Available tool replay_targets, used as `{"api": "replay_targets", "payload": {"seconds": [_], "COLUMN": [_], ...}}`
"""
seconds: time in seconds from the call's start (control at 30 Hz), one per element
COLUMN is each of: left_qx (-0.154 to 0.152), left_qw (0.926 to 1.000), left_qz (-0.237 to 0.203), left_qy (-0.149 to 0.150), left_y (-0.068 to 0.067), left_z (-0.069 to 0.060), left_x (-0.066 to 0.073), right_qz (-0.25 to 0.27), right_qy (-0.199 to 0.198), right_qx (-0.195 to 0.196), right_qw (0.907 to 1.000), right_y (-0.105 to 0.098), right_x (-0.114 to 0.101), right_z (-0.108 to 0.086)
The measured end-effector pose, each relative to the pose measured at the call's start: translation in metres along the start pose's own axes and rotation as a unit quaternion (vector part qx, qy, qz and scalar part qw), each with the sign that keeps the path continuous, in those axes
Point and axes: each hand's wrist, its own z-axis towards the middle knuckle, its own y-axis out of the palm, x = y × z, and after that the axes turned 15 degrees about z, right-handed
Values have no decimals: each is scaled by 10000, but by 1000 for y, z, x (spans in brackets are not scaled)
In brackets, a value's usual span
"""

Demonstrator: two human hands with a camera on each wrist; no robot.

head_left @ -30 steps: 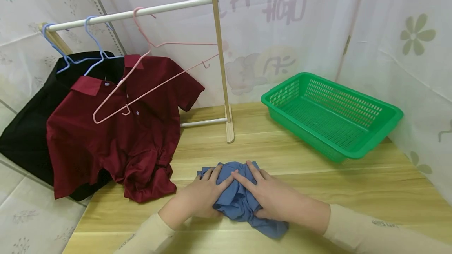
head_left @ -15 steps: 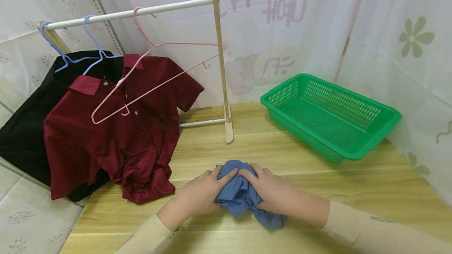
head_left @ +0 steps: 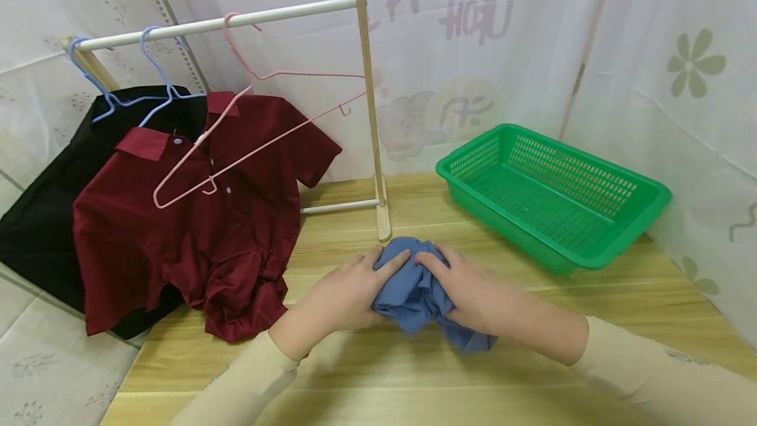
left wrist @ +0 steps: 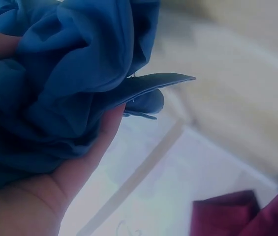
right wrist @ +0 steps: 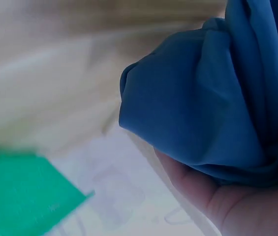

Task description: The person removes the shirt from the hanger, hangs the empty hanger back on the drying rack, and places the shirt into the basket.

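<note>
A crumpled bundle of blue fabric (head_left: pixel 411 291) is held between both hands over the table, its loose end drooping to the right. My left hand (head_left: pixel 349 294) grips its left side, thumb on top. On the other side my right hand (head_left: pixel 481 291) grips it the same way, thumb near the other thumb. In the left wrist view folds of the blue fabric (left wrist: pixel 75 64) lie against the palm and a pointed flap sticks out. The right wrist view shows the fabric (right wrist: pixel 188 103) bulging over the hand; most fingers are hidden there.
A green slotted basket (head_left: pixel 550 242) stands at the back right. To the left is a rack (head_left: pixel 371 97) with a pink hanger (head_left: pixel 284 130) and two blue hangers (head_left: pixel 160 61). A dark red shirt (head_left: pixel 248 189) and a black garment (head_left: pixel 47 196) are at the rack, above the wooden table (head_left: pixel 355 393).
Both hands have closed in on the blue fabric, gathered it tighter and lifted it off the table. They have moved it forward and slightly right.
</note>
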Motion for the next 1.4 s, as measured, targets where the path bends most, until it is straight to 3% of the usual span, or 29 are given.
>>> {"api": "replay_targets", "payload": {"seconds": [0.23,0.5,0.67,0.83,1.13,1.4], "left_qx": [337,862,1044,1201,1278,1696], "left_qw": [9990,9928,9868,9750,9618,9435], "left_qz": [101,604,1122,1817,2403,2846], "left_qy": [262,572,528,448,295,114], "left_y": [-40,-75,-96,-112,-119,-96], "left_z": [30,69,102,143,211,260], "left_x": [-8,-17,-20,-21,-4,13], "right_qz": [-618,-1090,-1215,-1402,-1577,-1425], "right_qy": [-517,-610,-616,-692,-223,706], "right_qx": [738,1117,1524,2046,2358,2163], "right_qw": [9940,9859,9789,9663,9587,9633], "right_y": [-43,-90,-119,-141,-164,-167], "right_x": [4,13,26,49,93,120], "right_z": [-8,-10,-7,-2,-8,-4]}}
